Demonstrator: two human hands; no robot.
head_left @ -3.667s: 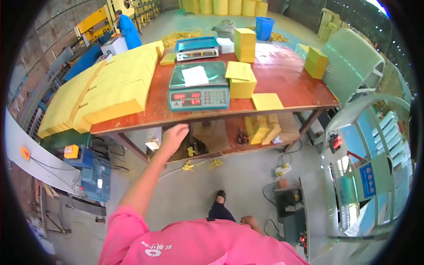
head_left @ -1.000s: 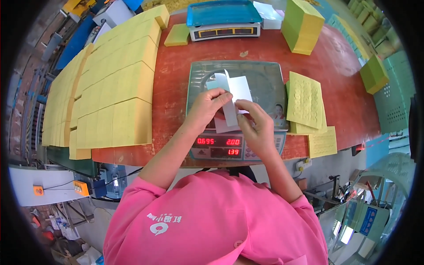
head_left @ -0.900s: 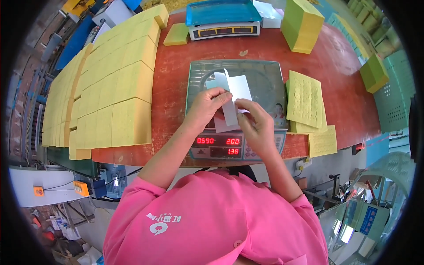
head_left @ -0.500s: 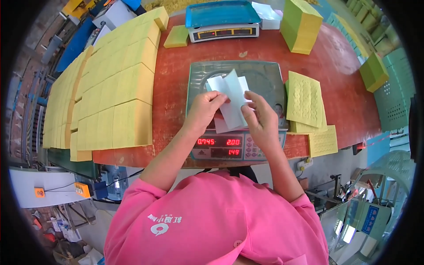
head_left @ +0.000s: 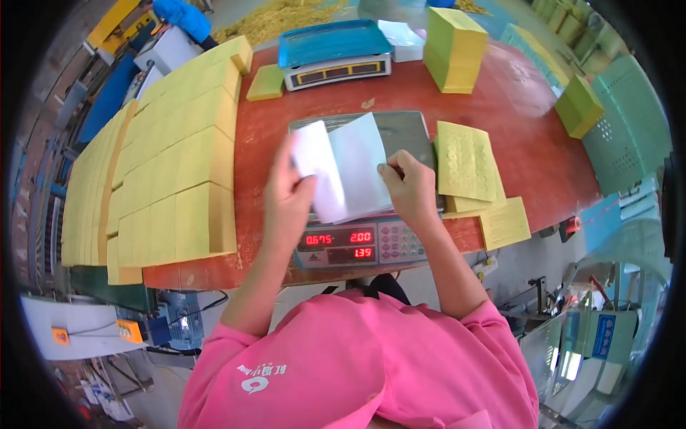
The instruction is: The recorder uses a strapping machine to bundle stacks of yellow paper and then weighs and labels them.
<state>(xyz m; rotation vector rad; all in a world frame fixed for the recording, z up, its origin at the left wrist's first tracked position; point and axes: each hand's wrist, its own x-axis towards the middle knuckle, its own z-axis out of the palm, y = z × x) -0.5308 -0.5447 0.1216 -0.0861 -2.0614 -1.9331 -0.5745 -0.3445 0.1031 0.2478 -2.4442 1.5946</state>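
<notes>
Over the scale, my left hand (head_left: 288, 196) grips white paper (head_left: 319, 171) along its left side, thumb in front; hand and paper are blurred by motion. My right hand (head_left: 412, 187) is closed, pinching the right edge of a pale blue paper sheet (head_left: 362, 161) between thumb and fingers. The two papers lie side by side and overlap, tilted up like an opened booklet; whether they are joined I cannot tell. Beneath them is a digital scale (head_left: 411, 132) with a dark flat pan and lit red digits on its front panel. The papers hide much of the pan.
Stacked yellow paper blocks (head_left: 175, 157) fill the table's left side. To the right lie embossed yellow sheets (head_left: 466, 161). Farther back stand a second scale with a blue tray (head_left: 334, 43), white papers (head_left: 401, 39) and a tall yellow stack (head_left: 454, 50). The table (head_left: 529, 150) is red.
The papers, bunched between both hands before, are now spread wider. My left hand has swung left with the white paper, and the scale's digits differ. The whole view has shifted slightly.
</notes>
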